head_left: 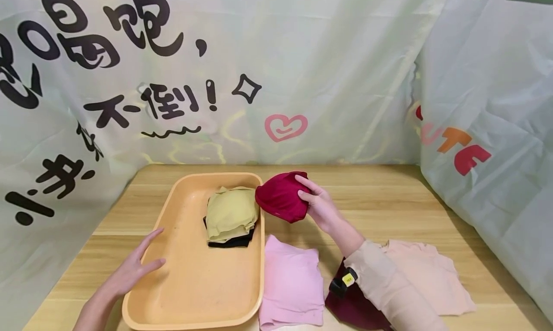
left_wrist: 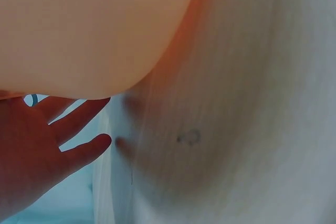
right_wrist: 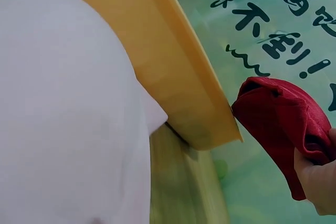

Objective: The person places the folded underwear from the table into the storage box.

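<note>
My right hand point(head_left: 321, 207) pinches a folded crimson piece of clothing point(head_left: 281, 196) and holds it up at the right rim of a shallow orange tray point(head_left: 186, 292). In the right wrist view the crimson garment point(right_wrist: 283, 121) hangs in a folded bundle, its far end overlapping the tray's edge. My left hand point(head_left: 131, 271) is at the tray's left rim with thumb and fingers spread; the left wrist view has these fingers point(left_wrist: 79, 121) beside the tray wall. Inside the tray, a folded yellow garment point(head_left: 231, 211) lies on a black one point(head_left: 231, 242).
Right of the tray, a folded pink garment point(head_left: 291, 283) lies on the wooden table point(head_left: 371, 192). Beyond it are a dark maroon garment point(head_left: 356, 307), partly hidden under my right forearm, and a peach garment point(head_left: 432, 278). Printed cloth point(head_left: 345, 81) hangs behind and at both sides.
</note>
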